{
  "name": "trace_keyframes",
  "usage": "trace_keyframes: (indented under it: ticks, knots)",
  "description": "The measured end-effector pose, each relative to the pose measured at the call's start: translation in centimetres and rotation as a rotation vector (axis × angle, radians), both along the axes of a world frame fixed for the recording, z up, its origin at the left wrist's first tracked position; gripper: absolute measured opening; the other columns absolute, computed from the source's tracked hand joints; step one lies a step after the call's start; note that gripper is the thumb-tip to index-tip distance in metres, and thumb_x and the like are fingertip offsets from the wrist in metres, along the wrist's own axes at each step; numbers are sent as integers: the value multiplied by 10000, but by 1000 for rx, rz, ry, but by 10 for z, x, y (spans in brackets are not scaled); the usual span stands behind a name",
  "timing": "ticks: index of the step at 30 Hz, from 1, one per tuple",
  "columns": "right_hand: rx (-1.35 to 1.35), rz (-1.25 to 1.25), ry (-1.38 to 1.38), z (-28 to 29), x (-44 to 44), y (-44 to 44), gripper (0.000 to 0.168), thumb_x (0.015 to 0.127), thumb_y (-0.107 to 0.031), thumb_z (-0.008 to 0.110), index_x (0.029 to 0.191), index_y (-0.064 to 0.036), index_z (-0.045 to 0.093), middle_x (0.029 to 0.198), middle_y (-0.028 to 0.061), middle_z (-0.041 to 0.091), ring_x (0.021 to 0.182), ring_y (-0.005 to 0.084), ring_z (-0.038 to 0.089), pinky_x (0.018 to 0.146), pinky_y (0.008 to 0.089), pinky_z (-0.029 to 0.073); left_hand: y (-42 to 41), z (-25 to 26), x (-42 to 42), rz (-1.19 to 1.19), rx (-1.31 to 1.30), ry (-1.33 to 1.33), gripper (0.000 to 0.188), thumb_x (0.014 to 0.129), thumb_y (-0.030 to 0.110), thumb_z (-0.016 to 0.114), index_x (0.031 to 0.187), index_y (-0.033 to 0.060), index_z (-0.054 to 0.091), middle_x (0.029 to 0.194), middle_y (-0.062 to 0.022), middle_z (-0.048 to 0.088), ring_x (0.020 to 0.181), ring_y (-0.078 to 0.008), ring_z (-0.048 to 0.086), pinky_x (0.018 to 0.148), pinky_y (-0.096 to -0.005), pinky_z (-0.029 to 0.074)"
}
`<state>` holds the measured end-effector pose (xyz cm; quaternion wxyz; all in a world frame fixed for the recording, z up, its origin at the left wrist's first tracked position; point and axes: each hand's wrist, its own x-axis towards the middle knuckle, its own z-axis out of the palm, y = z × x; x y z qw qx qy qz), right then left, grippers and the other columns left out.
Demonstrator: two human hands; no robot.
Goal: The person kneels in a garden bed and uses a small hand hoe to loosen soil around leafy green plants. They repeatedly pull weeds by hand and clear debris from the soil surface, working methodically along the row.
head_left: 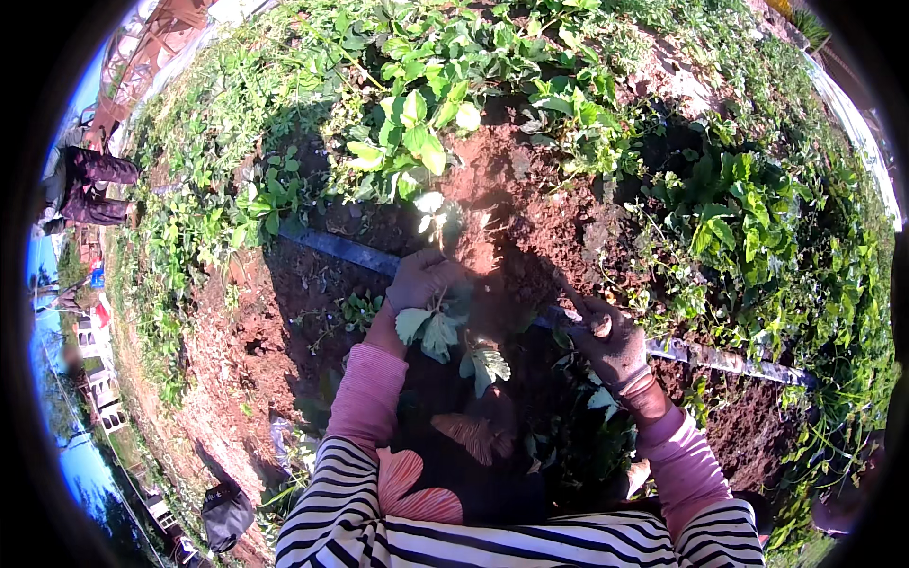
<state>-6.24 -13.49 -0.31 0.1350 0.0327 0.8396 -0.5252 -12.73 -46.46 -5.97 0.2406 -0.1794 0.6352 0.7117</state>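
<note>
My left hand [425, 280], in a thin glove, is closed around the stems of a leafy plant [434, 334]. Its broad, toothed leaves hang below the hand over shaded ground. My right hand [612, 348], also gloved, grips a small hand tool [602, 326]; a round, pale handle end shows by the thumb, while the working end is blurred in shadow. Between and beyond both hands lies loose reddish soil [525, 206]. A flat black drip tape [348, 252] crosses the bed, passing behind my left hand and beside my right.
Dense green plants [426, 135] grow along the far side, with more leafy plants [738, 213] at the right. A person [96, 184] in dark patterned trousers stands at the far left. A dark bag [226, 517] rests on the ground at lower left, near concrete blocks [103, 387].
</note>
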Motion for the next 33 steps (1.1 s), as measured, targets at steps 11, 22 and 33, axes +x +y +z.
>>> trace_keyframes:
  ticks: [11, 22, 33]
  knots:
    - [228, 146, 21, -3, 6, -14, 355, 832, -223, 645, 1170, -121, 601, 957, 142, 676, 910, 315, 661, 754, 380, 528, -46, -50, -21, -170, -899, 733, 148, 802, 79, 663, 919, 4, 613, 855, -62, 646, 761, -151, 611, 702, -285, 502]
    - [-49, 242, -46, 3, -98, -82, 381, 769, -186, 667, 1119, -56, 588, 833, 146, 683, 746, 260, 666, 687, 342, 510, -4, 40, -53, -664, -1479, 447, 279, 840, 316, 552, 965, 87, 651, 1168, -147, 579, 999, -328, 600, 842, -423, 493]
    - [707, 977, 154, 36, -248, -174, 220, 788, -265, 665, 830, -50, 673, 765, 129, 657, 722, 210, 656, 651, 342, 527, -48, -46, -193, -773, -1709, 733, 271, 832, 221, 497, 1031, 89, 625, 1041, -128, 644, 972, -302, 613, 857, -405, 470]
